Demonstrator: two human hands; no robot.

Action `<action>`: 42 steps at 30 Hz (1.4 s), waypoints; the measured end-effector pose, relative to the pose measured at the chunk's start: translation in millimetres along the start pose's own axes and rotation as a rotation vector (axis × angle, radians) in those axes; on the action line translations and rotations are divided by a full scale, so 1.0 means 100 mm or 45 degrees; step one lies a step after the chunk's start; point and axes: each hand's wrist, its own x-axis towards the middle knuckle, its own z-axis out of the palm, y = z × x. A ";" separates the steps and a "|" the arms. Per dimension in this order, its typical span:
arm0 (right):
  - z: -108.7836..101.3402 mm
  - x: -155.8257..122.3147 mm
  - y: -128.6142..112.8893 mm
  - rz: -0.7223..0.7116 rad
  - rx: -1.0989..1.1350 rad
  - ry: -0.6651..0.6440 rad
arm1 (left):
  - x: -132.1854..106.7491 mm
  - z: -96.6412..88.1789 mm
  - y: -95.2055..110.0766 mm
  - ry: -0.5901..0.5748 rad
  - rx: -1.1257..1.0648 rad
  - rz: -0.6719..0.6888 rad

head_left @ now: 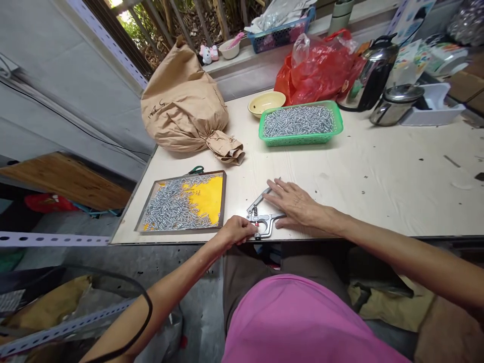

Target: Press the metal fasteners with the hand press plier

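Note:
A small metal hand press (267, 222) with a lever arm and a spring lies at the table's front edge. My left hand (239, 230) is closed in a pinch at the left side of its jaw. What sits between those fingertips is too small to make out. Over the lever (259, 199) my right hand (297, 204) rests with fingers stretched out and apart, its thumb beside the press's lower handle. Left of the press stands a shallow tray (224, 201) with a yellow bottom, partly covered by many small silvery metal pieces (170, 206).
A green basket (302, 141) full of similar metal pieces stands farther back. Around it are a cream bowl (266, 103), a red plastic bag (317, 75), a kettle (374, 75) and a metal pot (397, 103). A tied brown paper sack (185, 106) and green-handled scissors (196, 170) lie behind the tray.

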 end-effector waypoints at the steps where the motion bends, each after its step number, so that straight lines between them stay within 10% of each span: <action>1: 0.02 0.04 0.06 -0.006 -0.010 -0.016 | 0.00 0.00 0.00 -0.002 0.006 -0.003; 16: 0.03 0.20 0.23 -0.085 -0.048 -0.037 | -0.01 0.04 0.00 0.052 0.060 -0.062; 24: -0.09 0.07 0.04 0.029 0.042 -0.099 | -0.11 0.25 0.21 0.683 0.890 0.553; 28: -0.17 0.00 0.04 0.090 0.024 -0.188 | 0.10 0.30 0.33 0.522 1.203 0.779; 42: -0.26 0.07 0.08 0.281 0.074 -0.299 | 0.47 0.20 0.67 0.333 1.249 0.719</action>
